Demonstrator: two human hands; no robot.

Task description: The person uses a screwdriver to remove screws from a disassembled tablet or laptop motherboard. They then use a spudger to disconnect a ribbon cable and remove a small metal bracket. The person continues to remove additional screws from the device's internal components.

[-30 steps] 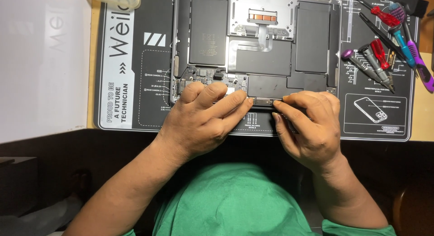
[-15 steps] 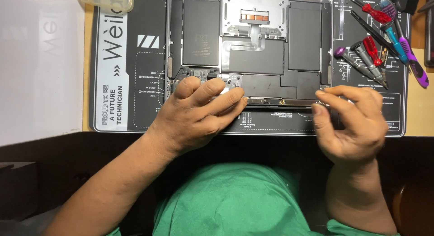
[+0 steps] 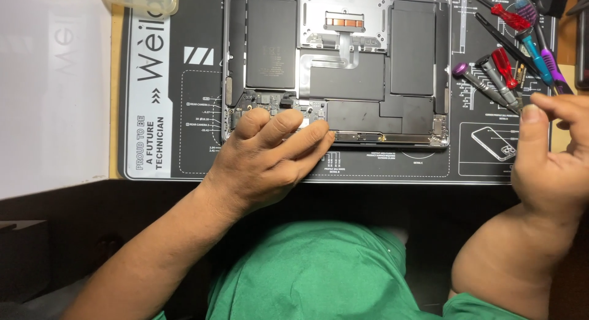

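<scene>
Nearest: green shirt of the person, bottom centre, both forearms coming up from it.

Left hand lies flat, palm down, on the near left corner of the opened dark grey laptop chassis. Fingers are spread and pressing on the small dark circuit board; grip apart, nothing clamped in it. Same spot as half a second ago, so it holds the chassis steady.

Right hand has changed. A second ago it was on the near edge strip of the chassis beside the left hand; half a second ago it was sliding right; now it is off the laptop at the right edge of the mat, thumb up, fingertips just beside the loose cluster of small screwdrivers with purple, red and teal handles. Grip partly curled, holds nothing visible; fingers run out of frame, so cannot tell for sure.

Chassis lies back-open on the black printed rubber work mat, black battery cells and silver trackpad plate exposed further back. Mat sits on the tan desk. White panel at far left. Clear plastic tub at top edge.
</scene>
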